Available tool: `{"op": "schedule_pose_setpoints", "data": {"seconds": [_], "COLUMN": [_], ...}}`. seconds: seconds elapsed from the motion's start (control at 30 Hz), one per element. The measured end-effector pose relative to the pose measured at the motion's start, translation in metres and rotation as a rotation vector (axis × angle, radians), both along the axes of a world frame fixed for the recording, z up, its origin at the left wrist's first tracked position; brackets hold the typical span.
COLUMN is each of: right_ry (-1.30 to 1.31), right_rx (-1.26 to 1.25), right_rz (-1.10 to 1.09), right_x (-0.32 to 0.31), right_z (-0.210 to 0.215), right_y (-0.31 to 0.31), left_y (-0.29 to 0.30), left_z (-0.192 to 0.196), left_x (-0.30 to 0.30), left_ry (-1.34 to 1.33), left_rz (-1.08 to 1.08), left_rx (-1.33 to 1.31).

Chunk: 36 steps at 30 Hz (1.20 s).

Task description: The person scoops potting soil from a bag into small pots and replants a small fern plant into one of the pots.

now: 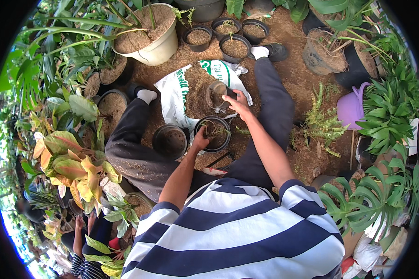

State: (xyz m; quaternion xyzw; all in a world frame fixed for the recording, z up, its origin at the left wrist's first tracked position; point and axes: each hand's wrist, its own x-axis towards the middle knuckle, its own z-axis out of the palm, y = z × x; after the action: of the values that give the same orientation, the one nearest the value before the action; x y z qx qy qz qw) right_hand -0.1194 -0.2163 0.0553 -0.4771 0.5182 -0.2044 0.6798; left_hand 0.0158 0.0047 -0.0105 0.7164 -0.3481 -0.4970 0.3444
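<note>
My right hand [238, 103] grips a dark, cup-shaped container [217, 94], tilted over a heap of loose brown potting mix [196, 88]. This mix lies on an opened white plastic sack [173, 93] with green print, spread between my legs. Closer to me, my left hand [200, 140] is closed on the near left rim of a round black plant pot [213, 149]. A thin green seedling [213, 129] leans inside that pot, over some mix. Left of it stands another black pot [169, 141] with holes in its bottom and no plant. How full the cup-shaped container is, I cannot tell.
Several small black pots [234, 48] of mix stand beyond the sack. A large white pot [154, 51] is at the far left, a purple pot [351, 109] at the right. Ferns [319, 118] and leafy plants crowd both sides. Another person's arm [78, 237] shows at the lower left.
</note>
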Motion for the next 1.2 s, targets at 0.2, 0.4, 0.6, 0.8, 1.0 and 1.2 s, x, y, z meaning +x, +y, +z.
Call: {"op": "schedule_pose_setpoints", "data": {"seconds": [0.2, 0.4, 0.6, 0.8, 1.0, 1.2], "right_ry": [0.017, -0.034, 0.017, 0.0, 0.211, 0.251], "right_rx": [0.011, 0.015, -0.025, -0.045, -0.249, -0.301], "right_rz": [0.122, 0.089, 0.173, 0.249, 0.318, 0.374], "right_x": [-0.03, -0.047, -0.044, -0.045, -0.051, -0.053], "right_z": [0.038, 0.051, 0.057, 0.057, 0.023, 0.021], "right_y": [0.002, 0.012, 0.014, 0.015, 0.011, 0.011], "left_y": [0.009, 0.0, -0.013, -0.02, -0.025, -0.011], "left_z": [-0.036, -0.034, -0.021, -0.018, -0.009, -0.036], "left_x": [0.002, -0.008, -0.017, -0.024, -0.028, -0.021], "left_ry": [-0.035, -0.435, -0.52, -0.545, -0.468, -0.375], "left_rz": [-0.024, -0.287, -0.401, -0.289, -0.206, -0.065], "left_rx": [0.021, 0.174, 0.362, 0.378, 0.25, -0.044]}}
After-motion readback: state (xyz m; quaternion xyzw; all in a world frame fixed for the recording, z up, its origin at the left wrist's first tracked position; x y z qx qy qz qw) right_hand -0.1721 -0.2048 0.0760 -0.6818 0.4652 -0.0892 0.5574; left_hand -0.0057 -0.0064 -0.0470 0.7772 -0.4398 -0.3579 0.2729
